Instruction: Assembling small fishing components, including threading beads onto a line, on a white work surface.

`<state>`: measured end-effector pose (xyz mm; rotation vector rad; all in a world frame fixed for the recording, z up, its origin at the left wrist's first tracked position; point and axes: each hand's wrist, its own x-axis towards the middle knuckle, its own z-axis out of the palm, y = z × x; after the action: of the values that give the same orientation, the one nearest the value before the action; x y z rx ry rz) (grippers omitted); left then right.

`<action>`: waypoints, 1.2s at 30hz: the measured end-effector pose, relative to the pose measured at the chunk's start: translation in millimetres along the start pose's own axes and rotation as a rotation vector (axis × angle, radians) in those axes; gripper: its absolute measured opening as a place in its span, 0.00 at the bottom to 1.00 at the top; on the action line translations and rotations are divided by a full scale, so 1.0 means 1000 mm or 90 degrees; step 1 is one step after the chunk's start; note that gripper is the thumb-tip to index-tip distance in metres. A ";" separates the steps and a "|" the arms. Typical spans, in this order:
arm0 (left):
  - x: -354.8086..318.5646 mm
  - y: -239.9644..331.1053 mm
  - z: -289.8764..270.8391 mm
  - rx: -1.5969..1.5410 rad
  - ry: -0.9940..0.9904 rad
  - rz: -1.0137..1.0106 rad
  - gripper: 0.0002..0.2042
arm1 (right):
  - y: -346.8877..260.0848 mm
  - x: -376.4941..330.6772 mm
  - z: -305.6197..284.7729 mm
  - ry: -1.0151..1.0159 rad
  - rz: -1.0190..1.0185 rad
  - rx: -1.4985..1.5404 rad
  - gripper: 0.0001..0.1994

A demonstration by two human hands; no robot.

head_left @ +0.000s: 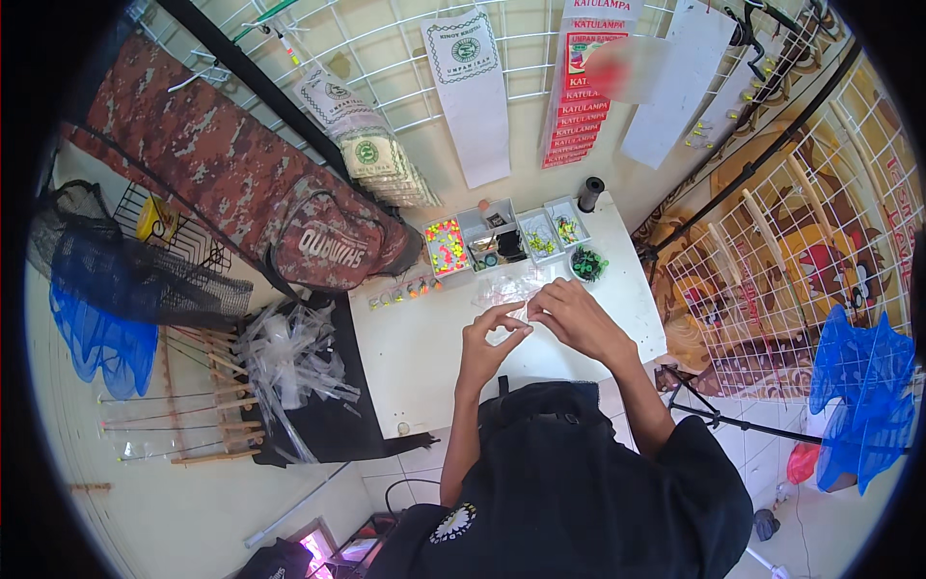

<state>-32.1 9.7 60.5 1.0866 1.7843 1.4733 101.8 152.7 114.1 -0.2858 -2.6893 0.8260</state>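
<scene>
Over the white table [415,362], my left hand [487,345] curls its thumb and index finger toward my right hand. My right hand [576,318] has its fingertips pressed together, almost touching the left fingertips. Whatever sits between the two pinches is too small or too clear to make out. Just beyond the fingers lies crumpled clear plastic [503,286]. To its left, a row of small packets with coloured pieces [405,292] rests on the tabletop.
Along the table's far side stand a tray of red and yellow pieces [446,247], a grey compartment tray [479,219], white boxes [538,238], a bowl of dark green pieces [587,262] and a black cylinder [590,194]. A camouflage bag [318,236] leans at left.
</scene>
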 end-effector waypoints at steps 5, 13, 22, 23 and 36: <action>0.002 -0.014 -0.004 -0.053 0.015 -0.038 0.21 | 0.017 0.003 0.008 -0.041 0.039 0.023 0.05; -0.009 -0.061 -0.039 -0.058 0.037 -0.147 0.17 | 0.137 0.009 0.043 -0.051 0.138 0.038 0.02; -0.015 -0.093 -0.092 -0.149 0.326 -0.262 0.15 | 0.249 0.058 0.109 0.006 0.256 -0.276 0.02; -0.014 -0.089 -0.095 -0.173 0.351 -0.265 0.20 | 0.255 0.060 0.117 0.004 0.254 -0.275 0.02; -0.005 -0.075 -0.080 -0.219 0.309 -0.301 0.25 | 0.277 0.063 0.152 -0.009 0.210 -0.409 0.03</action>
<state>-113.5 -39.9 5.2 0.1191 1.8275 1.7325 16.4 317.7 -148.6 -0.8837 -2.8861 0.0027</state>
